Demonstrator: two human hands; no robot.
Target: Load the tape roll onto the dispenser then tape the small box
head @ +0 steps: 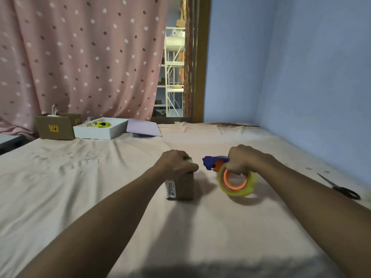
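A small brown cardboard box (183, 186) stands on the beige sheet at centre, a white label on its left side. My left hand (177, 162) rests over its top, fingers pressed down on it. To the right, my right hand (244, 160) grips a blue and orange tape dispenser (210, 163). A roll of clear yellowish tape (236, 182) with an orange core sits on the dispenser, held just above the sheet. The blue front end points left toward the box top, a short gap apart.
Black-handled scissors (341, 188) lie at the right edge. At the back left stand a brown carton (56, 127), a white tray (100, 129) holding a yellow object, and a lilac lid (143, 127). A dotted pink curtain and blue wall bound the surface.
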